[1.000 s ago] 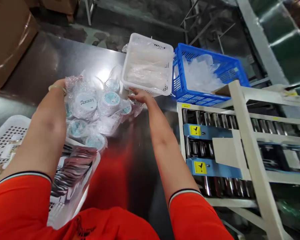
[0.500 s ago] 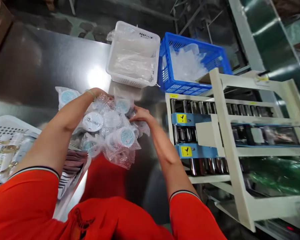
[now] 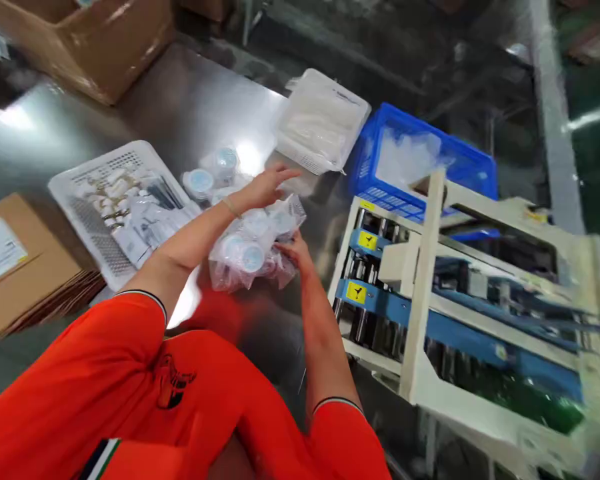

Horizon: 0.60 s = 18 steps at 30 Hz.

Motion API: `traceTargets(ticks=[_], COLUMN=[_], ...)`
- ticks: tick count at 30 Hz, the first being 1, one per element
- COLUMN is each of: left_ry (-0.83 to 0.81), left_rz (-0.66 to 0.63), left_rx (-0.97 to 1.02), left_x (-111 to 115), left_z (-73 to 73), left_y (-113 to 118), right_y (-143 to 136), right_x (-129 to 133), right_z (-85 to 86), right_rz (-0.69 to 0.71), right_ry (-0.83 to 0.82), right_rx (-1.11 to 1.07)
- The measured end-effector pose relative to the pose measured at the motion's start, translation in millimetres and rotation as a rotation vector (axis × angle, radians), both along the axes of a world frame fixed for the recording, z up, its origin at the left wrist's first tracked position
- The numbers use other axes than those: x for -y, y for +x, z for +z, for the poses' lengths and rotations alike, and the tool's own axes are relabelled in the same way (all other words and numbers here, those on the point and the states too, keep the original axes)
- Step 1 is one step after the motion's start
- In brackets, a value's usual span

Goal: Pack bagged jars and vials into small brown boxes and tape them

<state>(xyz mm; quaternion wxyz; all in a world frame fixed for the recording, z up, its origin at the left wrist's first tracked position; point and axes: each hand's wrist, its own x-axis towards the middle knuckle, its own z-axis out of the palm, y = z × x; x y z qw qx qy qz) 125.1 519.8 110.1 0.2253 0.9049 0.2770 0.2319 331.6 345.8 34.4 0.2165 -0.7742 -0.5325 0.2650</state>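
Several clear bubble-wrapped jars with pale blue tops (image 3: 240,250) lie heaped on the steel table (image 3: 195,87) in front of me. My left hand (image 3: 267,187) is over the upper part of the heap, its fingers stretched to the right and holding nothing. At the heap's right edge, my right hand (image 3: 295,252) has its fingers bent against the bubble wrap. Part of those fingers is hidden by the plastic. Two wrapped jars (image 3: 200,181) sit at the heap's far left, beyond my left forearm.
A white basket (image 3: 100,257) of small bottles and sachets stands left, beside flat cardboard (image 3: 30,260). Behind are a large carton (image 3: 115,53), a smaller white basket (image 3: 300,159) of clear plastic and a blue crate (image 3: 367,180). A cream-framed roller conveyor (image 3: 380,303) borders the right.
My view has swung left, bringing cartons and more of the bottle basket into sight. My left hand has lifted off the wrapped jars, fingers extended; my right hand stays at their right side.
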Motion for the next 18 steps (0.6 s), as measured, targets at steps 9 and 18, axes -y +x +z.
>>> traceTargets(ticks=[9, 18], left_ry=[-0.183, -0.578], left_rz=[1.441, 1.684], left_rx=[-0.026, 0.006], left_x=[296.8, 331.9], left_z=[-8.2, -1.3], left_y=[-340.3, -486.9], right_y=[-179.0, -480.2], right_x=[23.0, 26.2], right_z=[48.4, 79.8], right_rz=[0.446, 0.914], right_ry=[0.427, 0.145], right_rx=[-0.072, 0.181])
